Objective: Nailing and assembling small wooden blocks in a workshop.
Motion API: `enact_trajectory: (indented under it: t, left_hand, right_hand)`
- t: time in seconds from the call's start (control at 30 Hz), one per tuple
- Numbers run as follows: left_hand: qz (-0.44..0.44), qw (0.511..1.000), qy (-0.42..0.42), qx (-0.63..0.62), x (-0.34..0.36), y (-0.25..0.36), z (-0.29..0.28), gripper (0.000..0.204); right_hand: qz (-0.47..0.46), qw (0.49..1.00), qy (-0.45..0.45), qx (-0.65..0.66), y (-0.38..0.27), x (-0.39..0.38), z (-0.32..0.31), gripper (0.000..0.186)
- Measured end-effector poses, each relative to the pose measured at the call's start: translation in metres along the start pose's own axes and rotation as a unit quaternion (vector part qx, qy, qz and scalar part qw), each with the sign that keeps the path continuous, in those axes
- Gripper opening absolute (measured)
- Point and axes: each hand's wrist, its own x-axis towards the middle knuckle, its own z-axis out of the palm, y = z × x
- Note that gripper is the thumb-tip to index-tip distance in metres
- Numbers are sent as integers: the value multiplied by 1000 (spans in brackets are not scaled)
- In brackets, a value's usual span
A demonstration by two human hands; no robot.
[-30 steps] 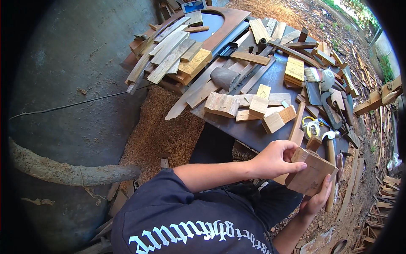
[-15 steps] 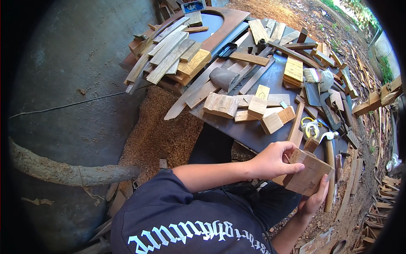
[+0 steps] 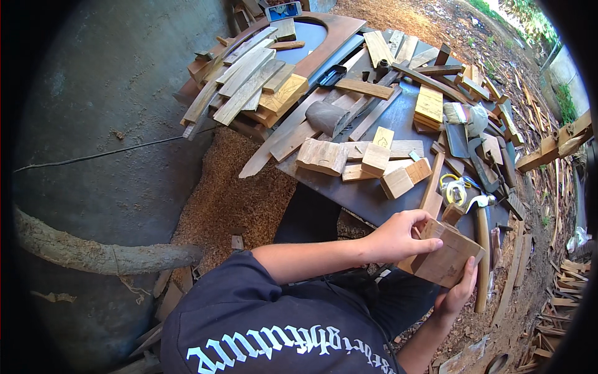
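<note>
Between my hands, above my lap at the table's near right corner, is a squarish wooden block [image 3: 450,255] with pencil-like dark marks on its face. My left hand [image 3: 402,240] grips its upper left side, thumb laid across the face and fingers behind. My right hand [image 3: 458,290] holds the lower right edge, fingertips along the side and the palm beneath. A smaller wooden piece [image 3: 453,214] shows just beyond the block's top edge; I cannot tell if it is joined to it. Close by on the right lies a hammer [image 3: 483,249] with a wooden handle.
The dark table [image 3: 349,193] carries several wood blocks [image 3: 377,159], a stack of planks [image 3: 249,78], yellow-handled scissors [image 3: 455,190], a brush [image 3: 456,113] and a roll of sandpaper-like grey sheet [image 3: 327,118]. A phone [image 3: 283,10] stands at the far end. Sawdust [image 3: 218,187] covers the ground; a curved log [image 3: 99,246] lies left.
The block has shifted slightly left in my hands and its face is tilted a little differently. Both hands keep their hold. The whole view has moved slightly.
</note>
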Motion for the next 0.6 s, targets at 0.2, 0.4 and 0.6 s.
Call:
enact_trajectory:
  t: [0.2,0.4,0.6]
  left_hand:
    - [13,1000,10,11,5,-8,-2,47]
    - [19,998,54,33,10,-17,-4,49]
    - [6,997,71,6,15,-30,-5,49]
  right_hand:
    - [-3,1000,-20,-8,3,4,-1,45]
    - [-10,999,-22,-36,20,24,-3,43]
    - [-63,994,-47,-82,21,39,-2,37]
